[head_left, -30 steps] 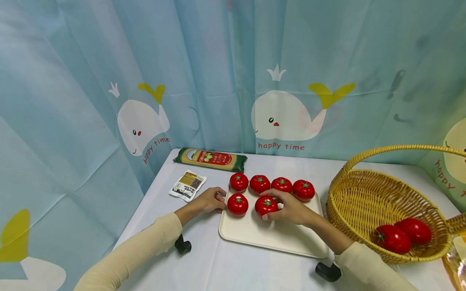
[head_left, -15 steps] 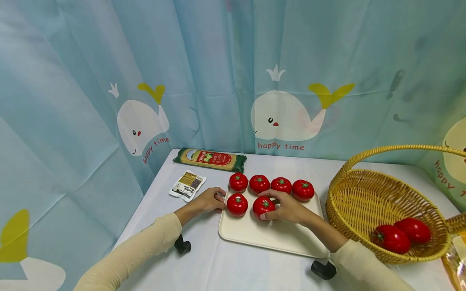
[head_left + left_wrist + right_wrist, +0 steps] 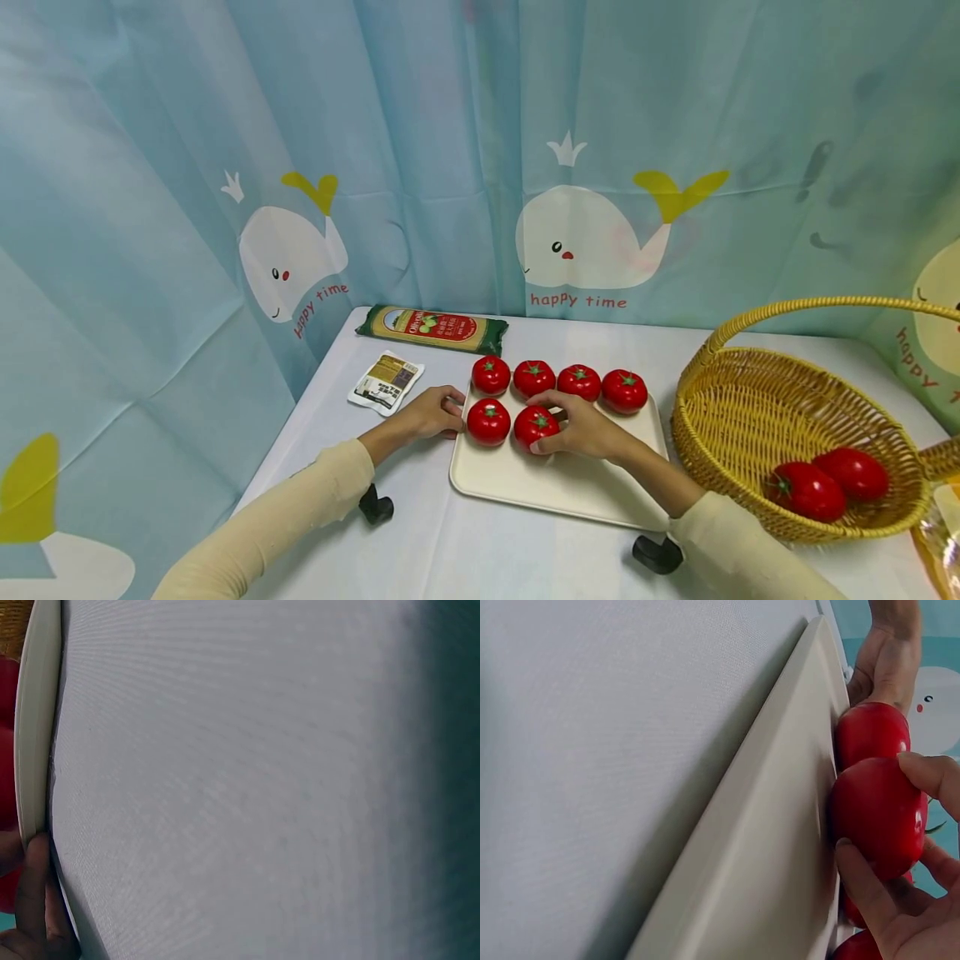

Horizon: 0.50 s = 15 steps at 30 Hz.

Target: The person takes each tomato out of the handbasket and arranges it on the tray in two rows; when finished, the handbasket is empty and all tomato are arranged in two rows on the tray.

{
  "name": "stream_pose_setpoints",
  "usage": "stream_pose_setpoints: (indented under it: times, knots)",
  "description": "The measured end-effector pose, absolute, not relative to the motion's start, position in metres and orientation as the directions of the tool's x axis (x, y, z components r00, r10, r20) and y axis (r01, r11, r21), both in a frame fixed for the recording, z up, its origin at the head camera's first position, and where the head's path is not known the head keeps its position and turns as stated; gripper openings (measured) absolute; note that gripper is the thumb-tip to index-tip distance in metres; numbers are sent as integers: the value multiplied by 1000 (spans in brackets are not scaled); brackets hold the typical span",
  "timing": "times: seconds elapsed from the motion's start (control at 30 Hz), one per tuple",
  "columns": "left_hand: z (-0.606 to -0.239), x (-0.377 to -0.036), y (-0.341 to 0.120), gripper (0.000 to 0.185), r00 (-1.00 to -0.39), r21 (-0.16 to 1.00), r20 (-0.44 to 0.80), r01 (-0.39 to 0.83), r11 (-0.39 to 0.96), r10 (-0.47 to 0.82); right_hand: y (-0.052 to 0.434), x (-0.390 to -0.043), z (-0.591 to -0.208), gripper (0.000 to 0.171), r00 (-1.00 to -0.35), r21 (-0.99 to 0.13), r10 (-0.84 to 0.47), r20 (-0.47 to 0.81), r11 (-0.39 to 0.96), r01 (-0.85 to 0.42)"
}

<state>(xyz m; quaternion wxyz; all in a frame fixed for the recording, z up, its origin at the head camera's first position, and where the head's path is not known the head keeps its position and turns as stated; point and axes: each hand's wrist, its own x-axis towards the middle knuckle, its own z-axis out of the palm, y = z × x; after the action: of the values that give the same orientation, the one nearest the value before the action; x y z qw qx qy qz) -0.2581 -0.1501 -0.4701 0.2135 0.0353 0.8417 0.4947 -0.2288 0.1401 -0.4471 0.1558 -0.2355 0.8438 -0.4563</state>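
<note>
Eight tomatoes [image 3: 622, 391], one tray [image 3: 558, 487], one basket [image 3: 757, 417], two packets [image 3: 387, 382].

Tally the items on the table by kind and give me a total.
Tomatoes on the tray: 6
Tomatoes in the basket: 2
Tray: 1
Basket: 1
Pasta packet: 1
Small sachet: 1
Total: 12

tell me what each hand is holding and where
The right hand grips a tomato on the tray by its sides, thumb in front, fingers behind. The left hand holds nothing; its fingers touch the tray's left rim.
</note>
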Motion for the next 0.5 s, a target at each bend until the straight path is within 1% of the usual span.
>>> stream_pose_setpoints:
  times: [0.5]
  knots:
    - [-472,-259,-150,45,-904,851,-331,-161,499,273,138,-229,-445,66,-834,-852,-549,-54,460,-248]
